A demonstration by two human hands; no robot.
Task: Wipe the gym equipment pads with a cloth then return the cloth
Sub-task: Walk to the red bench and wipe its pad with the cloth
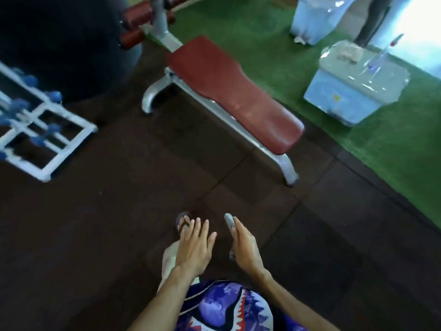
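A: Nearest the lens are the purple patterned shorts (229,309), with both bare forearms reaching out over them.

B: And the hands?

A: The left hand (194,244) is flat, palm down, fingers slightly spread and holding nothing. The right hand (245,247) is turned edge-on, fingers straight and pressed together; nothing clearly sits in it, though a grey shape pokes out just past its fingertips. That looks like a sandal toe (230,220), but I cannot tell for sure.

B: What is beyond the left fingers?

A: A foot in a flip-flop (183,222), partly covered by those fingers, on the dark rubber floor (95,223).

B: Where are the pads?

A: Well ahead of both hands, and a little right of the right one, the red bench pad (233,94) lies on its grey frame (287,172). Farther off, above the left hand, are red roller pads (138,17) on a grey post.

B: And the cloth?

A: Possibly the crumpled pale thing (349,54) on the lid of a light blue bin (350,91), far up and right of the right hand, on green turf (262,32). Too blurred to be sure.

B: To the left?

A: A white rack (47,137) with blue items, well away from the left hand.
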